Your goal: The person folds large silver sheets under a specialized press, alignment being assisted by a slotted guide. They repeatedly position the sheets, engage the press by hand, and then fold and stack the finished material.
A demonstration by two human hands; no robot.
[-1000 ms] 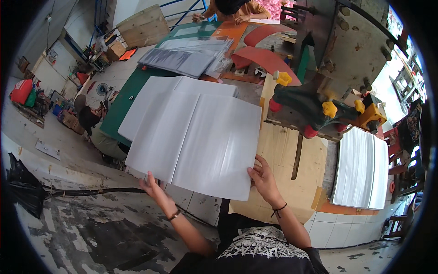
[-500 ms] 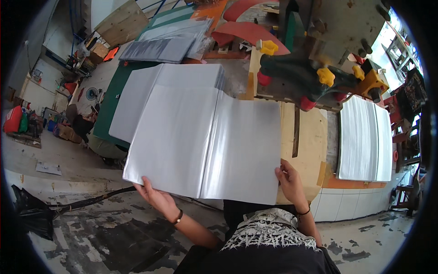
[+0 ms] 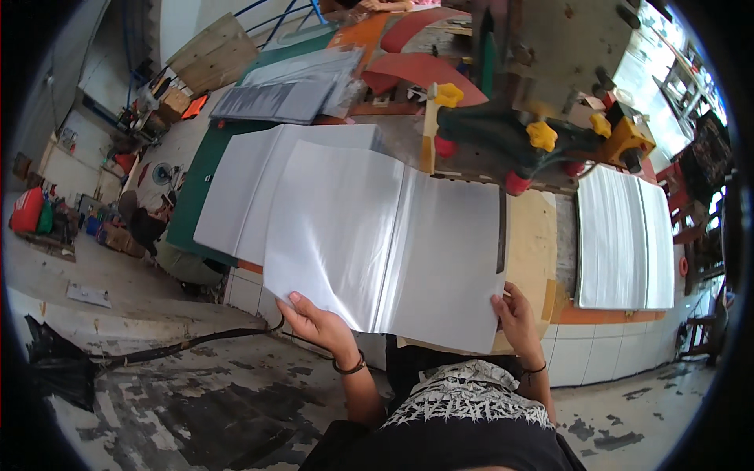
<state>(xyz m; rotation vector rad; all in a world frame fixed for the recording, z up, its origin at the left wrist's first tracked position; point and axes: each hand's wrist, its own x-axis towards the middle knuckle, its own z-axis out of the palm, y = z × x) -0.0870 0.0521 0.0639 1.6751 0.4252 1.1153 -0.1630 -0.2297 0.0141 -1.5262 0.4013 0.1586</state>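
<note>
A large translucent plastic sheet point(image 3: 334, 220) with a ridged crease down its middle is held up in front of me. My left hand point(image 3: 318, 323) grips its near left corner, thumb on top and fingers beneath. At the near right corner, my right hand point(image 3: 517, 320) pinches the edge. The sheet's left part overlaps a stack of similar sheets point(image 3: 232, 184), and its right part lies over a tan board point(image 3: 532, 255). The fingers under the sheet are partly hidden.
Beyond the board stands a dark green machine point(image 3: 499, 141) with yellow knobs point(image 3: 542, 139). Another pile of creased sheets point(image 3: 624, 243) lies at the right. Bagged grey sheets point(image 3: 271, 100) rest on the green table point(image 3: 188, 216). Another person's hand point(image 3: 385, 6) shows at the top.
The sheet has moved right, off most of the left stack and farther over the tan board. My left hand has moved right with it; my right hand has shifted slightly right.
</note>
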